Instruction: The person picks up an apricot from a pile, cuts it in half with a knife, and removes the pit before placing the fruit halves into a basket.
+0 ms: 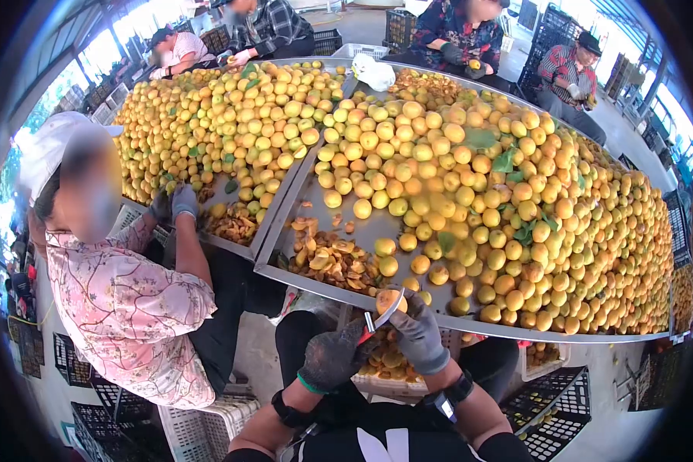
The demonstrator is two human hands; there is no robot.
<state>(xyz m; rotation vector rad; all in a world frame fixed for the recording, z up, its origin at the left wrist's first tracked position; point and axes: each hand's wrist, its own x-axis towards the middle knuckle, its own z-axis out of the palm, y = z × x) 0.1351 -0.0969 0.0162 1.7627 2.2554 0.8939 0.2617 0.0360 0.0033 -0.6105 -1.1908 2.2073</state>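
Observation:
In my gloved left hand is a red-handled knife, fingers closed around the handle and its curved blade against an apricot. My gloved right hand grips that apricot, which is orange-yellow, just in front of the metal table's rim. Beyond my hands, cut apricot pieces lie heaped on the table. Below my hands, more apricots show in a container, partly hidden by my left hand and the knife.
Whole apricots cover much of the metal table. At my left a co-worker in a pink floral shirt handles fruit. Several other people sit along the far side. Black crates and a white crate stand around me.

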